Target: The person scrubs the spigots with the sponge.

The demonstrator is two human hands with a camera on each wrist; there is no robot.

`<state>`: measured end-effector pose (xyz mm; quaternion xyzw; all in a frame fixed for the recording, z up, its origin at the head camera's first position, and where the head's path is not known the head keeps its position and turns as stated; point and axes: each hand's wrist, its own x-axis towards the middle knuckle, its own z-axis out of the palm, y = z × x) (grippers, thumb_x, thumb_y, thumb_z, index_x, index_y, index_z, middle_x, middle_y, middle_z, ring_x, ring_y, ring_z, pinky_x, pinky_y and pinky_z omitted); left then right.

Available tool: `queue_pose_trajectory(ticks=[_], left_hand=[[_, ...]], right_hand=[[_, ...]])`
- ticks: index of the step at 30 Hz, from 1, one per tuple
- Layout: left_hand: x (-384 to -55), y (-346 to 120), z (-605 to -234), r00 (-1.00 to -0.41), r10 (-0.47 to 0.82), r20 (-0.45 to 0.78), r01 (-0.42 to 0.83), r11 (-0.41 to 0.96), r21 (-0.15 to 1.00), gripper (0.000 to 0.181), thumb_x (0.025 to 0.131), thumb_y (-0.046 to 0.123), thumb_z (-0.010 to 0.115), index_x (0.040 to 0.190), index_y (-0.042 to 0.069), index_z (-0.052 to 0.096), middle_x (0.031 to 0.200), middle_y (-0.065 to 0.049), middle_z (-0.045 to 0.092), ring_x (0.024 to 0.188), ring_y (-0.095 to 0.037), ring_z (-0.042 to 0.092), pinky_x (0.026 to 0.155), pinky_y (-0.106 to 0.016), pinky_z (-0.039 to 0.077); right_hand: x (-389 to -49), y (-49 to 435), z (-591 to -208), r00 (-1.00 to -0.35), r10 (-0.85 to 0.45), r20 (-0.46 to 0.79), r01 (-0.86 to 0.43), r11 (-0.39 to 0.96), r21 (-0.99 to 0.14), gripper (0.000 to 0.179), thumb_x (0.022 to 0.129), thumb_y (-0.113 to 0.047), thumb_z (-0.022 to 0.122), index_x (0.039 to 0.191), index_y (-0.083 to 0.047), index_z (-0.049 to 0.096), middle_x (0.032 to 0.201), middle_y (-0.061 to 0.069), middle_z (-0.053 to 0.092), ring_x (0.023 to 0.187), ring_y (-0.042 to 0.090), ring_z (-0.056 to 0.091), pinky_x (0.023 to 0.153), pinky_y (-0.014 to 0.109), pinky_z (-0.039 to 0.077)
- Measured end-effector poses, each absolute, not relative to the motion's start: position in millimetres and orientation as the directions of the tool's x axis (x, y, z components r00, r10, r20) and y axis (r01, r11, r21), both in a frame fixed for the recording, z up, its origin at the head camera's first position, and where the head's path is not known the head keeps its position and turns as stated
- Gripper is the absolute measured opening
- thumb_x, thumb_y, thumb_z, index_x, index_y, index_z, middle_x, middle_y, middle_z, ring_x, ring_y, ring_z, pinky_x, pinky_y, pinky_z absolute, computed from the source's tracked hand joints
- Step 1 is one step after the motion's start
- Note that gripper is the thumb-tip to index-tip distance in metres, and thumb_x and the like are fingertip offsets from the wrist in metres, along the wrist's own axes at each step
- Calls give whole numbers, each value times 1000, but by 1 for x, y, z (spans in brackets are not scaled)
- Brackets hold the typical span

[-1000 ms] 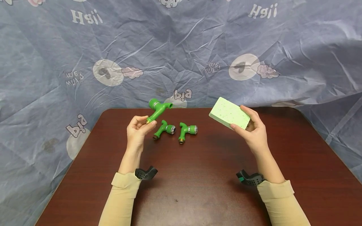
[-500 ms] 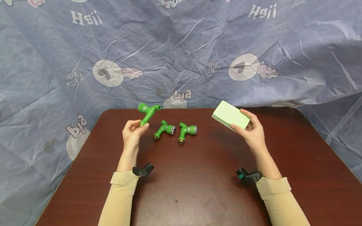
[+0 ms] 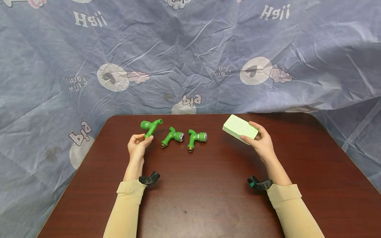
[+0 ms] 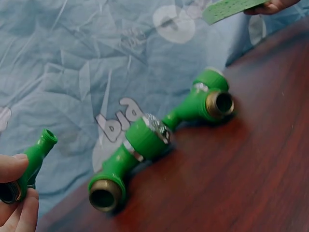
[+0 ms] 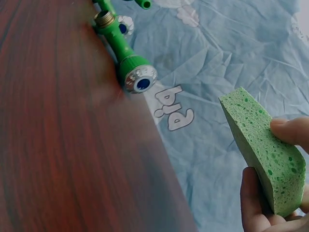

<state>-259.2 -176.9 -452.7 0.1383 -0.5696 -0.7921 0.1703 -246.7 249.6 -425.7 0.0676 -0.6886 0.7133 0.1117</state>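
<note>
My left hand [image 3: 138, 147] pinches a green faucet [image 3: 152, 127] by its brass threaded end, with the knob to the left and the spout pointing right. In the left wrist view that faucet [image 4: 36, 157] sits between thumb and fingers at the lower left. On the right, my right hand [image 3: 263, 141] grips a light green sponge [image 3: 240, 128] by its right end, thumb on one face and fingers on the other. The right wrist view shows the sponge [image 5: 263, 140] to be porous. Two more green faucets lie between the hands: one [image 3: 172, 136] beside the left hand, another [image 3: 194, 138] farther right.
The dark reddish wooden table [image 3: 190, 191] reaches back to a wrinkled grey-blue printed cloth [image 3: 184, 59] hanging behind it. Black wrist mounts [image 3: 149, 178] sit at both sleeve cuffs.
My left hand has moved left and down with its faucet, lowering it towards the table. The right hand has lowered the sponge and shifted slightly left. The two lying faucets stay put.
</note>
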Motion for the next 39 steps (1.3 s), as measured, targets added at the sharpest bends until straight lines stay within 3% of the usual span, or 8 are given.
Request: queue_pose_trajectory(ticks=[7,24,31,39], left_hand=[[-261,-180,-464,-889,-457,-36,89,-249,964,40,72,-11,74,105,-9,52,80,-1,60,71,-7,61,69,-20,55],[-265,-182,-472,-854,-520,-22,4,-49,999,38,68,1,80,101,-2,60,71,10,60,72,-4,57,65,-16,48],[-265,-180,-474,-844,-536,-18,-35,22,999,34,68,4,82,96,3,63,77,5,62,73,-5,57,64,-17,48],[-263,-176,-475,-834,-551,21,-39,97,995,30,69,6,82,96,2,69,94,-13,69,74,-4,60,66,-17,50]], right_hand=[[-251,252,-436,-982,61,181,-175,82,-981,69,78,-3,76,138,-8,43,107,2,50,82,1,59,65,13,52],[-255,256,-453,-992,72,103,-88,187,-978,73,79,-9,76,141,-2,37,108,3,51,83,0,57,66,12,50],[-256,260,-460,-990,87,112,-83,288,-954,73,79,-13,76,141,-1,37,111,11,49,79,0,54,59,13,49],[-258,262,-469,-986,118,118,-69,351,-934,71,78,-15,78,139,-5,42,115,13,48,78,1,53,58,12,47]])
